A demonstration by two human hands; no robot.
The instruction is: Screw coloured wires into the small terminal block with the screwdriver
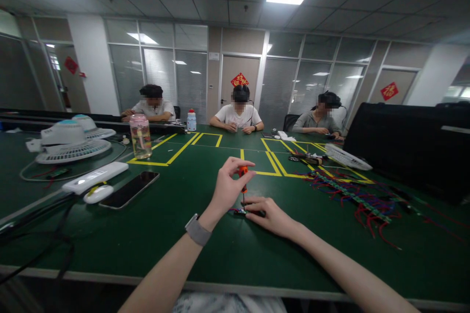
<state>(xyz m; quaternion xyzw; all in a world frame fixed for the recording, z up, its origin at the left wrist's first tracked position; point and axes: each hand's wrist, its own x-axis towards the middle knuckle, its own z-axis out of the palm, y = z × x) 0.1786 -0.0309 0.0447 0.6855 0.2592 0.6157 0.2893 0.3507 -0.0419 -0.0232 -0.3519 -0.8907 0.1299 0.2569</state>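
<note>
An orange-and-black screwdriver [243,172] stands upright, its thin shaft pointing down. Around its handle, the thumb and fingers of my left hand [228,185] are closed, and that wrist wears a watch with a grey band. Below the tip lies a small dark part with a bit of circuit board [240,212] and thin wires at its left end. My right hand [272,216] rests low on the table with thumb and fingers closed about this part, covering much of it. The exact kind of part is too small to make out.
On the green table [154,249], a phone [130,190], white mouse [98,194], power strip [95,177] and drink bottle [140,137] lie left. Wired circuit boards [348,195] and a black monitor [407,151] are right. Three people sit across.
</note>
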